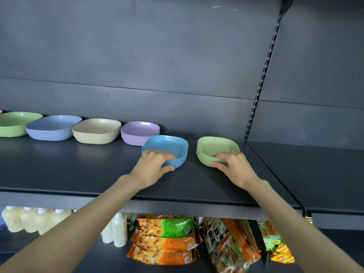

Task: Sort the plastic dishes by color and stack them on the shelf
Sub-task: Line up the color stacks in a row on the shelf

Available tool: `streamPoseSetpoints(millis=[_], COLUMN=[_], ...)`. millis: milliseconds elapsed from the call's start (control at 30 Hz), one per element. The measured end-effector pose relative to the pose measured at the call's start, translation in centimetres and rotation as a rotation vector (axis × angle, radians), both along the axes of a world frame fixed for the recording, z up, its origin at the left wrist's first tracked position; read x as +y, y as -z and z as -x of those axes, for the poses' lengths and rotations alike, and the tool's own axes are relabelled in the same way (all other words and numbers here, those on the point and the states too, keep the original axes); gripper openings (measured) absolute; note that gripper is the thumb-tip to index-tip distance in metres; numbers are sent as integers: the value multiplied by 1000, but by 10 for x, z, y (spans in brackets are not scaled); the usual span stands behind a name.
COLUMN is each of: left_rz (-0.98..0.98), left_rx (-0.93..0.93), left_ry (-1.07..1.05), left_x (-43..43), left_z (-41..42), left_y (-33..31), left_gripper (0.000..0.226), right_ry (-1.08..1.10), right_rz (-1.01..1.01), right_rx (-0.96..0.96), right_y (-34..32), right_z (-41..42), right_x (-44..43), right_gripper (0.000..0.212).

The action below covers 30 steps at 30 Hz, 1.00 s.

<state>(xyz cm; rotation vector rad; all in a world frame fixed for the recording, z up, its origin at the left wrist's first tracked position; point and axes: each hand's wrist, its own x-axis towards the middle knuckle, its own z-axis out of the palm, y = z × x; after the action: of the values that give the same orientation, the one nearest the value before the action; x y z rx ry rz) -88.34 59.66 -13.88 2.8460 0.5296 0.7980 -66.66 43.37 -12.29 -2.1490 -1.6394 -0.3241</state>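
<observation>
head view, six dish stacks [96, 131], left hand [155, 164] grips blue stack [167, 143], right hand [232, 166] grips near green stack [214, 146]

Probably a shop, slotted shelving [262, 79], snack packs [165, 241] (bottles [119, 229] beside)

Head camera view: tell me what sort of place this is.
Probably a shop: a dark metal display shelf with a slotted upright rail, and orange-and-green snack packets and pale plastic drink bottles stocked in rows beneath.
</observation>
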Motion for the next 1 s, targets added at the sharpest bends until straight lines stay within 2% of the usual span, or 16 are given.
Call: streamPoseSetpoints(millis=[100,233,433,633,800,1000], left_rz=[2,-16,-14,-76,-41,-91], left_rx=[-2,11,-4,42,78,51], left_ry=[-17,-16,-26,-162,-220,-216], left_x=[1,12,32,44,57,59], left_z=[-16,-35,-59,-87,-102,-106], left_y=[-1,0,0,-2,0,7], left_gripper=[22,14,16,21,29,35], right_ry=[8,-19,-49,-13,7,-14], right_rz=[5,11,28,89,127,54], right_rx=[29,50,154,279,291,343], right_y=[-1,-2,-4,-8,-14,-14], right_z=[-11,-24,-42,-62,-74,-80], right_x=[2,10,28,50,71,82], right_gripper=[29,29,25,28,31,38])
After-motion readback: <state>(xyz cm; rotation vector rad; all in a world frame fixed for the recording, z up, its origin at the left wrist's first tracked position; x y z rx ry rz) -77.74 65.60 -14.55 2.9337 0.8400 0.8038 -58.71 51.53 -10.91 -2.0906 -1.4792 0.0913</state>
